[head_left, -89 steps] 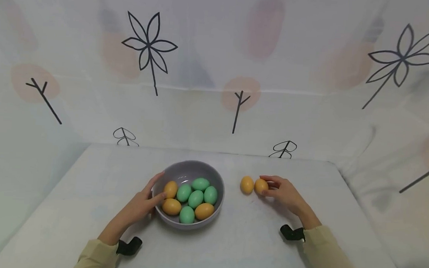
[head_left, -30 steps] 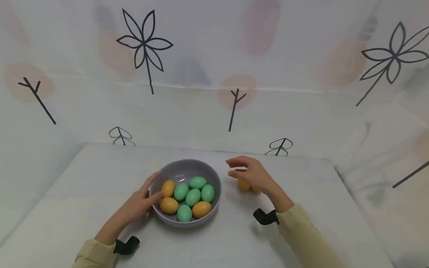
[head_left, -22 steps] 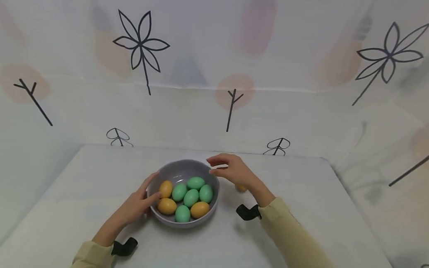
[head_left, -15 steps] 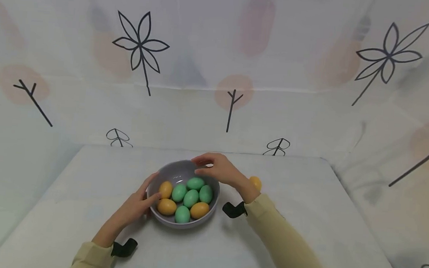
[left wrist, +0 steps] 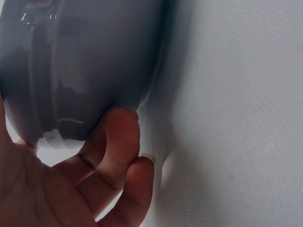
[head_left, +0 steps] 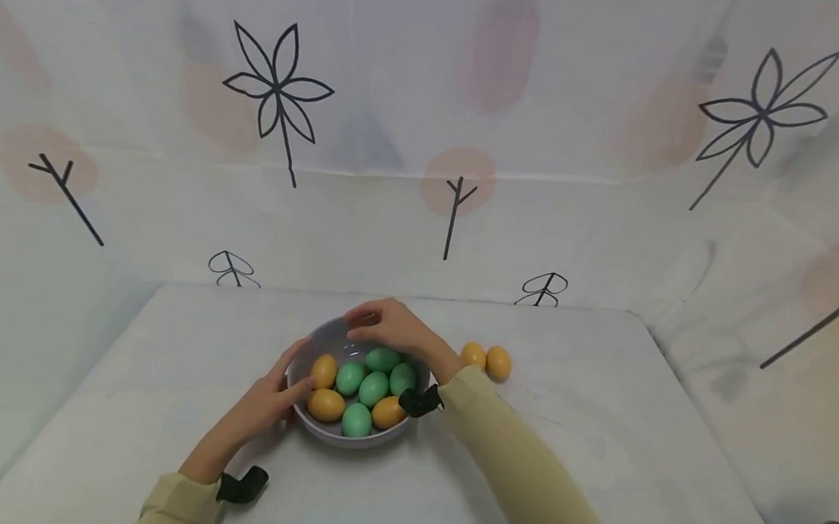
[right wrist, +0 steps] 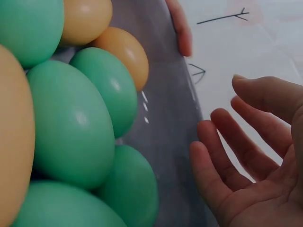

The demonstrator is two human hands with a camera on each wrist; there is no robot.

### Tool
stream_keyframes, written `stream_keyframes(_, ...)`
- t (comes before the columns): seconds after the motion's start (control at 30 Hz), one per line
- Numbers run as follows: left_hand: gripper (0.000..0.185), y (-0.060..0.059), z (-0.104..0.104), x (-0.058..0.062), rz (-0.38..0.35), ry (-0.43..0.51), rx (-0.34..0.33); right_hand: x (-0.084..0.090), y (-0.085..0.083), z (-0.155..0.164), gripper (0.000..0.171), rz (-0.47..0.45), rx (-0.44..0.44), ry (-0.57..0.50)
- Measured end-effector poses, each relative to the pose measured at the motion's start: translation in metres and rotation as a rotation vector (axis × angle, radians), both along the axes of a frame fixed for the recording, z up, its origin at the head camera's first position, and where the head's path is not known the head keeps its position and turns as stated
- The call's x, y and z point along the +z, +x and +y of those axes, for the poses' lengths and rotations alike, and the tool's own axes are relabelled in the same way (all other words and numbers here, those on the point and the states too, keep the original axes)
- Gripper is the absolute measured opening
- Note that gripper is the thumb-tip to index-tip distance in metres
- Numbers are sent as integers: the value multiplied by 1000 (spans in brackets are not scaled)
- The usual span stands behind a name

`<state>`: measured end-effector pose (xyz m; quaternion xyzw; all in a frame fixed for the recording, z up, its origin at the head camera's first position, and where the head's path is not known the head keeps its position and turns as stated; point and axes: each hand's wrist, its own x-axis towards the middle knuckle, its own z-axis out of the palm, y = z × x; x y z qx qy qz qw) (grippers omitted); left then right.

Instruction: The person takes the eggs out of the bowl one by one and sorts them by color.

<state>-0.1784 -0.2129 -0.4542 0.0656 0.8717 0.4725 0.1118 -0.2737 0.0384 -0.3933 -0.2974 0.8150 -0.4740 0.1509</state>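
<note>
My left hand [head_left: 268, 402] holds the left side of a grey bowl [head_left: 350, 441], thumb over the rim and fingers against the outer wall. In the left wrist view, its curled fingers [left wrist: 124, 135] touch the underside of the bowl near the tabletop. Several green eggs [head_left: 374, 389] and 3 orange eggs [head_left: 326, 406] lie inside; the rightmost orange one is partly covered by the right wrist strap. Over the far part of the bowl hovers my right hand [head_left: 398, 329], fingers loosely bent around nothing. The right wrist view shows that hand [right wrist: 255, 156] beside the bowl's rim.
Two orange eggs, one left [head_left: 473, 354] and one right [head_left: 498, 363], sit on the white table [head_left: 597, 437] to the right of the bowl, just behind the right forearm. A white cloth wall [head_left: 377, 235] with plant drawings rises behind the table.
My right hand has left the orange eggs on the table and moved left, over the bowl. The left hand keeps its hold; the bowl's eggs look unmoved.
</note>
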Motion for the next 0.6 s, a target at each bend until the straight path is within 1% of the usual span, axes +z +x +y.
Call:
stream_keyframes(0.23, 70, 0, -1, 0, -5, 6, 1, -6, -2, -21, 34, 11, 77, 63)
stream_keyframes(0.37, 70, -1, -1, -2, -3, 8, 0, -11, -1, -29, 31, -7, 121, 89)
stream_keyframes(0.6, 70, -1, -1, -3, -1, 1, -2, -21, 1, -35, 37, -52, 148, 94)
